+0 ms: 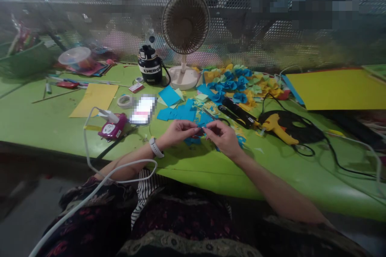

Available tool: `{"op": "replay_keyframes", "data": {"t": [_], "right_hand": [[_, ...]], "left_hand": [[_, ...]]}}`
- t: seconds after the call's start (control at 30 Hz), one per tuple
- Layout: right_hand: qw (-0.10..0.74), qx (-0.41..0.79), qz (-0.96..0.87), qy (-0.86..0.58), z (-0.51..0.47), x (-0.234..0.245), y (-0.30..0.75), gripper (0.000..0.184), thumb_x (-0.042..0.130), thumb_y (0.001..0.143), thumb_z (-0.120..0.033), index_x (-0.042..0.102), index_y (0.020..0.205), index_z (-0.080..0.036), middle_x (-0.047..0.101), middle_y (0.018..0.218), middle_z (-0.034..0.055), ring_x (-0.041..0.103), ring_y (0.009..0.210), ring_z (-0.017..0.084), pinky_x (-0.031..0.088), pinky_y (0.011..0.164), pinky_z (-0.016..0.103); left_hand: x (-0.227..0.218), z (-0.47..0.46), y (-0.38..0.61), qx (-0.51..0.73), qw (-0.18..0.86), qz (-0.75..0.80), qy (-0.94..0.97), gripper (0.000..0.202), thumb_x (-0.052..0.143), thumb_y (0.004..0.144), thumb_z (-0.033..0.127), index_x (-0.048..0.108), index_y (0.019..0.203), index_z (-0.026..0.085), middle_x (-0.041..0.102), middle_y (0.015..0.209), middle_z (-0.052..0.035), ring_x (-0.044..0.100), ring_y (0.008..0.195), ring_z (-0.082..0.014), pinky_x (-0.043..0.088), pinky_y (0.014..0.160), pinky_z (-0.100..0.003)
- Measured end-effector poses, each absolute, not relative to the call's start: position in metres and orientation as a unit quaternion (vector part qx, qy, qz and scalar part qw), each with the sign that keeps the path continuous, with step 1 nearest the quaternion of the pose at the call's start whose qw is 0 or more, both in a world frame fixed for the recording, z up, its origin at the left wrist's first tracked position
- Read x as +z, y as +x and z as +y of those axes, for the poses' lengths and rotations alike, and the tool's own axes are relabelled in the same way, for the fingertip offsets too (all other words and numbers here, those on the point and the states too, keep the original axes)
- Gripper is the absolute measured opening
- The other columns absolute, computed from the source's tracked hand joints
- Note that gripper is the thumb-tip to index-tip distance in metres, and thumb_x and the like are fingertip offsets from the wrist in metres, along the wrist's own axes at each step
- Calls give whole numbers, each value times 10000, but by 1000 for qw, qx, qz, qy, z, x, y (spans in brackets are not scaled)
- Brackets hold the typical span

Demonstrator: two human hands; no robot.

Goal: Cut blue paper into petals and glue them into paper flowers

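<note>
My left hand [180, 132] and my right hand [223, 138] meet over the near edge of the green table, fingertips pinched together. Between them is a small piece of blue paper [201, 126], mostly covered by the fingers. Blue paper pieces [177, 113] lie just beyond my left hand. Blue and yellow scraps are scattered around and under both hands. Scissors [225, 121] rest among the scraps, partly hidden behind my right hand. A black stapler [238, 113] lies to the right of them.
A yellow glue gun [280, 129] with a black cord lies right. Blue, yellow and green paper flowers [230, 82] are heaped behind. A fan [185, 22], a black bottle [150, 66], a phone [142, 110], tape [125, 101] and a purple power socket [113, 127] stand or lie around; a white cable crosses my left forearm.
</note>
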State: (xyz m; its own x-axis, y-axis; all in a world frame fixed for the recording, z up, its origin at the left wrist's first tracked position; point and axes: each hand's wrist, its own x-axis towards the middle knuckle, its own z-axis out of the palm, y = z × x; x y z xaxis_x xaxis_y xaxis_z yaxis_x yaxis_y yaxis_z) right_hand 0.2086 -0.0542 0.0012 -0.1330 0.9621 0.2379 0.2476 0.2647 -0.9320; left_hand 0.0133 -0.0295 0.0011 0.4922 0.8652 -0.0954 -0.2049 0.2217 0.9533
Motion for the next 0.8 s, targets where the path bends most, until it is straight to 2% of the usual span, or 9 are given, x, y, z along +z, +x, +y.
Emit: {"op": "replay_keyframes", "data": {"t": [0.5,0.7,0.8], "right_hand": [[458,391,-644,-472,-53,2,207,371,730,774,-571,645,792,-210,642,587,-1,607,523,164,506,534,307],[461,416,-620,-480,-53,8,209,410,729,762,-597,569,802,-222,593,616,-25,567,527,142,462,505,281],[412,442,-640,-475,-53,14,210,453,641,819,-648,516,721,-224,515,559,-50,511,490,120,418,479,262]], "left_hand": [[2,-30,13,380,686,338,520,469,869,612,506,735,823,109,769,770,-68,725,711,-150,591,758,-297],[5,-29,11,377,690,333,521,454,878,621,489,732,796,96,761,737,-66,700,660,-136,575,712,-269],[5,-28,10,346,717,342,499,466,897,598,467,716,802,89,765,747,-79,725,689,-167,587,728,-296]]}}
